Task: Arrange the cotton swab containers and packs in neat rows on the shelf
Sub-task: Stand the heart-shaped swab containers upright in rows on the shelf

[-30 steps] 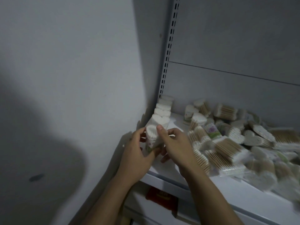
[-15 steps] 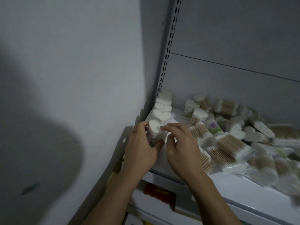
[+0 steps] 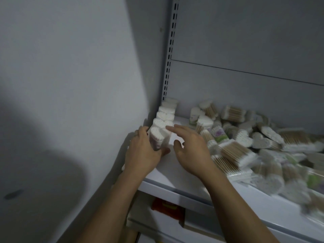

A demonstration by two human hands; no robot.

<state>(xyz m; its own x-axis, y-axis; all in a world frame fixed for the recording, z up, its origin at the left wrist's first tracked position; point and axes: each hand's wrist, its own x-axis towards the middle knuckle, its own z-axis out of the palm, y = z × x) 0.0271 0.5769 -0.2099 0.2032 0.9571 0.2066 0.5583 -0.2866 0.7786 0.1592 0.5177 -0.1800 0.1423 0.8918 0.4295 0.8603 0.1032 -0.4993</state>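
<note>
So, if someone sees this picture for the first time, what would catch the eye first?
First, two bare hands at the left end of the shelf: the left hand grips the front heart-shaped container, while the right hand hovers just beside it. Behind it, a neat row of heart-shaped containers runs along the wall, and a messy pile of cotton swab packs covers the right side.
</note>
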